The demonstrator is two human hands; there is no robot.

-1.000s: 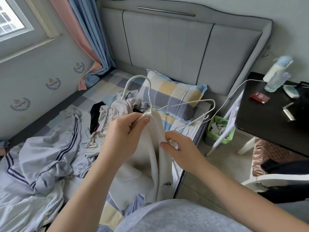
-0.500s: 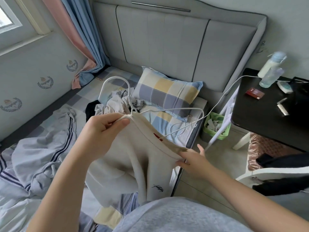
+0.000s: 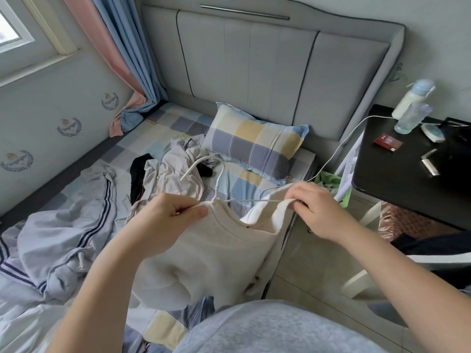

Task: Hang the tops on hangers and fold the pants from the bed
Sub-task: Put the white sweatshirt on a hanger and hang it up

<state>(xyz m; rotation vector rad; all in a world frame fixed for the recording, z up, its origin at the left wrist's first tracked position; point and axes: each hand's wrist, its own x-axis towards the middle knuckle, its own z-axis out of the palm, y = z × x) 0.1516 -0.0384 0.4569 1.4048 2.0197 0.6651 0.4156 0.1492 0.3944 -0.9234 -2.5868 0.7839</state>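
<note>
Fabric of the cream top [image 3: 211, 250] looks soft, light. My left hand [image 3: 163, 220] pinches its collar; right hand [image 3: 316, 210], three o'clock, probably pinches the shoulder.

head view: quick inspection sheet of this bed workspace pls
surface: bed with checked sheet, largely covered by laundry
job's things: cream knit top partly on white wire hanger; hook sticks up above the neckline
clutter: heap of pale crumpled clothes, lilac striped garment, checked pillow
hands: left hand pinches the top's neckline; right hand grips its other shoulder
cables: white cable runs from black side table towards the bed
surroundings: grey padded headboard, pink and blue curtains
</note>
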